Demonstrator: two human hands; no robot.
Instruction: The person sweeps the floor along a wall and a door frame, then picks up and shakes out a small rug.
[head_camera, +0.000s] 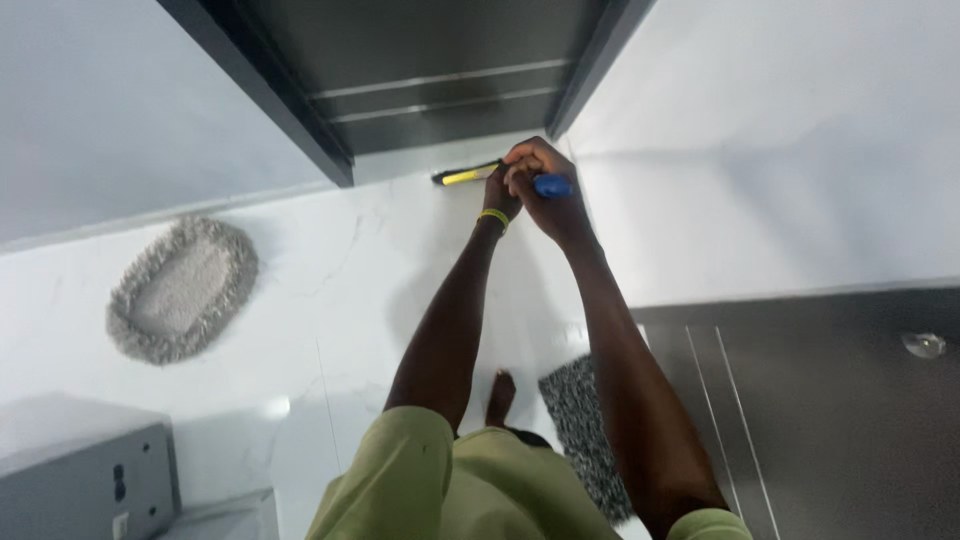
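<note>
Yellow tool clenched in left hand against white wall; right hand grasps blue marker. No finished mark visible.

White glossy marble-look tile floor. Oval grey shaggy mat lies well left of the grip. Dark speckled rectangular mat lies below the grip, near a bare foot.

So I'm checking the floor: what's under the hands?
White marble-look floor tile by the dark door. The left hand holds a yellow-black tool; the right hand covers its other end.
</note>
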